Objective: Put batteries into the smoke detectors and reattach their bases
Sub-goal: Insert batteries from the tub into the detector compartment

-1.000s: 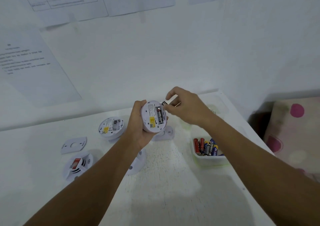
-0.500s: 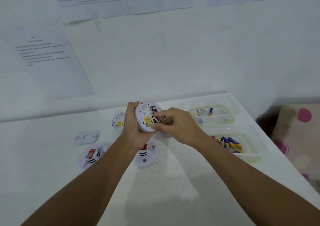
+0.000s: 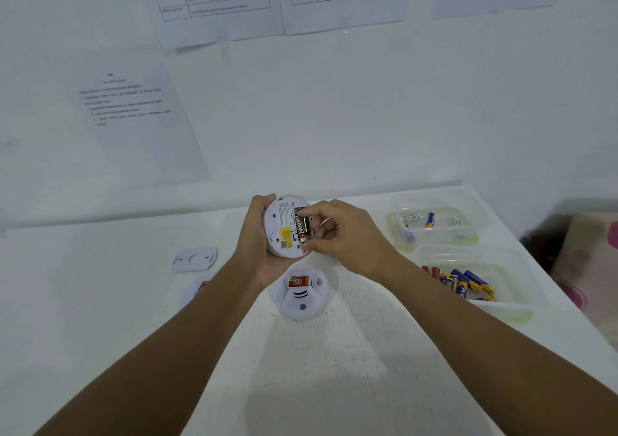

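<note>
Both forearms extended forward and converging; left hand (image 3: 259, 241) cupped with fingers curled in a grip, right hand (image 3: 347, 235) with thumb and fingertips pinched together

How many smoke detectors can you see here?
3: one smoke detector held in the left hand, one on the table below, one mostly hidden behind the left forearm. Others may be hidden.
</note>
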Demonstrator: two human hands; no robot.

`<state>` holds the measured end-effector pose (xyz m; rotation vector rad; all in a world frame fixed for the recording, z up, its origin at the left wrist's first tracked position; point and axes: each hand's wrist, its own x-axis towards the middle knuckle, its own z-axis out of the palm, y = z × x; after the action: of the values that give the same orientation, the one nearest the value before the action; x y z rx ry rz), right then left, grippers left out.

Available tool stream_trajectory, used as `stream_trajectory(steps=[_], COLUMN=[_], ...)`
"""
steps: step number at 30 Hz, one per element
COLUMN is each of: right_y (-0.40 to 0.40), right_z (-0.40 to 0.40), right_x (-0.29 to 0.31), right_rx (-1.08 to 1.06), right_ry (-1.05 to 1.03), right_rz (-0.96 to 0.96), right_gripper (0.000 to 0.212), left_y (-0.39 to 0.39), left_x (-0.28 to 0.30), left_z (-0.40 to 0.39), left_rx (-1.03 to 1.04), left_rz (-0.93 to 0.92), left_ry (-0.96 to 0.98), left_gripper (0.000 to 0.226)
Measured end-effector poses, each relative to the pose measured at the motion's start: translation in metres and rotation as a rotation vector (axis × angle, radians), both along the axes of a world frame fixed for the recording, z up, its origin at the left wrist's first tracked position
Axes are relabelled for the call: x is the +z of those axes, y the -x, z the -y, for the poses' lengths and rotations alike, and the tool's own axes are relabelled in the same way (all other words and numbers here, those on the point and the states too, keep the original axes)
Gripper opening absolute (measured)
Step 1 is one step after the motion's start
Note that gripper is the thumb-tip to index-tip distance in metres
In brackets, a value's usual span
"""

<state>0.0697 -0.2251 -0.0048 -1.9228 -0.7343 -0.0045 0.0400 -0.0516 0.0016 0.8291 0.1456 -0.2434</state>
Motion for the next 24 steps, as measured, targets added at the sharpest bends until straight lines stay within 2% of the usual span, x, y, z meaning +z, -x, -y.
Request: stream_trajectory(steps=[8, 11, 13, 17, 24], right_y=[0.003, 0.003, 0.002, 0.002, 0.003], right_z=[-0.007, -0.009, -0.01, -0.016, -0.018], right_x=[0.009, 0.009, 0.006, -0.006, -0.016], right_rx=[0.002, 0.009, 0.024, 0.05, 0.01], right_ry=[-0.029, -0.028, -0.002, 0.016, -0.043], right_rz=[-0.028, -0.034, 0.028, 0.171, 0.233], right_gripper=[0.074, 0.076, 0.069, 0.039, 0.032], left_y=[0.01, 0.012, 0.011, 0.012, 0.012], left_x=[0.003, 0.003, 0.002, 0.0, -0.002], left_z=[-0.009, -0.011, -0.012, -0.016, -0.021], left_rx=[-0.001, -0.004, -0.005, 0.022, 0.011], left_rz=[-0.01, -0.018, -0.01, -0.005, 0.025], left_ry=[-0.006, -0.031, -0.011, 0.008, 0.01], left_gripper=[0.043, 0.04, 0.038, 0.038, 0.038])
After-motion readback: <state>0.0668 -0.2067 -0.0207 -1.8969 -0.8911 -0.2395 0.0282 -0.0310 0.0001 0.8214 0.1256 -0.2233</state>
